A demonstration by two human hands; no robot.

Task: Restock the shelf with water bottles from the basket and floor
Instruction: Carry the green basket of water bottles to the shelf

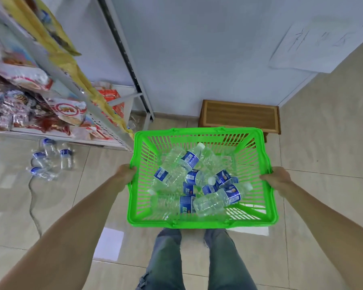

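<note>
Green plastic basket, loose water bottles inside: likely heavy, load shifts; left hand and right hand grip opposite side rims.

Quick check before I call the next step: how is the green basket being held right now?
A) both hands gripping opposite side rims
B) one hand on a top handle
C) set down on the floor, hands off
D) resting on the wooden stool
A: the left hand and right hand each grip a side rim of the green basket, carried above the floor.
</note>
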